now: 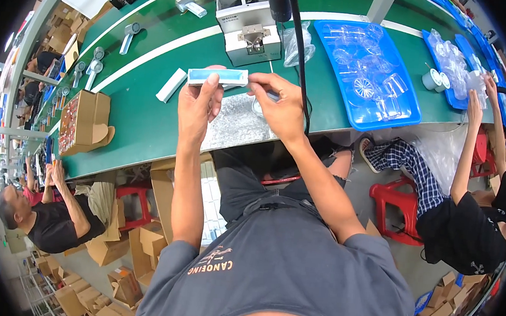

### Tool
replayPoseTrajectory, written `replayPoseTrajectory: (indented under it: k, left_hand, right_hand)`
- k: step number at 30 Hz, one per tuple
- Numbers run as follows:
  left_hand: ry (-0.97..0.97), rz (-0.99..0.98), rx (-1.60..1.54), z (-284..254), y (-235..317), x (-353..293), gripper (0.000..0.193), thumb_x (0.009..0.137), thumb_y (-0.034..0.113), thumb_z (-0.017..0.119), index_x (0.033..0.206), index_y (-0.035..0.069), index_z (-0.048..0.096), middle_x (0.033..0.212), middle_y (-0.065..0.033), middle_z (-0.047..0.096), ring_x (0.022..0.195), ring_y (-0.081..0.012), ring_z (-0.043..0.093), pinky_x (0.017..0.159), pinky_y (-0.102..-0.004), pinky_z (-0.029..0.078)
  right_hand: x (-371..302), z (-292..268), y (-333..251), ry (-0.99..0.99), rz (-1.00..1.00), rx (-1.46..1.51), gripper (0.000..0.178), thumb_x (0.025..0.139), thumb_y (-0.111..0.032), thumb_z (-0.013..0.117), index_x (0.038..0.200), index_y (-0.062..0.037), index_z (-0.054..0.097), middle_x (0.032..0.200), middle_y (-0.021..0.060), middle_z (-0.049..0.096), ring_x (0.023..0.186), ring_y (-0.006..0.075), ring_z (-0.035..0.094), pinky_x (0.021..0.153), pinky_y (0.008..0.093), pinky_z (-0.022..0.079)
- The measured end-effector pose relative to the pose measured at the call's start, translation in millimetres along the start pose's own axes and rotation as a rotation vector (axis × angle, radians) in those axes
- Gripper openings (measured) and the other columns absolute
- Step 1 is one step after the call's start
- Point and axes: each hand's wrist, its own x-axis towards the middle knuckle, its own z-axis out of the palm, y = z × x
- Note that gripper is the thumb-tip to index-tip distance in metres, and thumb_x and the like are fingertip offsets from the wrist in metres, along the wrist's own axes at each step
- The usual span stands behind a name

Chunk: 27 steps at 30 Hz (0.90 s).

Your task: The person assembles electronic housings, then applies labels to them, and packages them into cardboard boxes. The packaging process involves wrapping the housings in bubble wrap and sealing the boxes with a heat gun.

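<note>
Green bench carries one brown carton by its near edge, one silver machine farther back, one loose white box between; above that near edge, left hand grips one blue-and-white box, thumb on top, while right hand pinches its right end

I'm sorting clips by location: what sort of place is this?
Probably a factory assembly line: a long green workbench, a blue tray of clear plastic parts, and co-workers on both sides.
</note>
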Motion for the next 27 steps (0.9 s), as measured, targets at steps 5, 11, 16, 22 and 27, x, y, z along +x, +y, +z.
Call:
replayPoseTrajectory:
  k: [5, 11, 16, 22, 27]
  left_hand:
    - [-0.053, 0.010, 0.103, -4.5, -0.1, 9.1, 0.035, 0.102, 0.034, 0.065, 0.115, 0.002, 0.070, 0.065, 0.0058, 0.053, 0.050, -0.0002, 0.041, 0.042, -0.0169, 0.028]
    - [-0.177, -0.024, 0.265, 2.5, 8.8, 22.8, 0.027, 0.095, 0.027, 0.072, 0.104, 0.001, 0.074, 0.066, 0.0041, 0.055, 0.055, -0.0020, 0.046, 0.049, -0.0201, 0.033]
    - [-0.322, 0.113, 0.395, 28.3, -12.8, 29.8, 0.030, 0.094, 0.014, 0.073, 0.118, -0.001, 0.065, 0.079, 0.0012, 0.064, 0.073, -0.0045, 0.056, 0.065, -0.0233, 0.045]
    - [-0.168, 0.337, 0.531, 56.2, -57.3, 1.6, 0.083, 0.065, 0.028, 0.094, 0.130, 0.000, 0.051, 0.113, -0.0138, 0.061, 0.091, -0.0207, 0.063, 0.076, -0.0363, 0.052]
    - [-0.146, 0.227, 0.790, 77.0, -62.8, -18.1, 0.077, 0.066, 0.022, 0.093, 0.129, 0.001, 0.053, 0.115, -0.0169, 0.065, 0.106, -0.0244, 0.068, 0.084, -0.0390, 0.055]
  right_hand:
    - [-2.6, -6.1, 4.7, -0.055, -0.029, -0.017, 0.015, 0.093, 0.005, 0.067, 0.108, 0.0046, 0.070, 0.098, 0.0088, 0.073, 0.088, 0.0138, 0.071, 0.080, 0.0252, 0.056]
    - [-3.4, -15.4, 15.4, -0.039, -0.146, 0.120, 0.036, 0.088, 0.006, 0.067, 0.123, 0.0011, 0.061, 0.123, 0.0117, 0.065, 0.102, 0.0150, 0.064, 0.093, 0.0290, 0.052]
    - [12.3, -35.9, -2.9, -0.158, -0.278, -0.381, 0.049, 0.080, -0.001, 0.076, 0.127, -0.0023, 0.061, 0.111, 0.0079, 0.068, 0.086, 0.0156, 0.062, 0.073, 0.0314, 0.052]
    - [21.0, -67.7, 0.4, -0.200, 0.104, -0.243, 0.048, 0.085, -0.002, 0.080, 0.130, -0.0005, 0.063, 0.108, 0.0032, 0.068, 0.074, 0.0052, 0.057, 0.063, 0.0210, 0.049]
    - [19.1, -80.0, -6.9, -0.151, 0.086, -0.338, 0.048, 0.084, -0.004, 0.082, 0.127, 0.0003, 0.061, 0.111, 0.0072, 0.068, 0.085, 0.0101, 0.065, 0.070, 0.0250, 0.054]
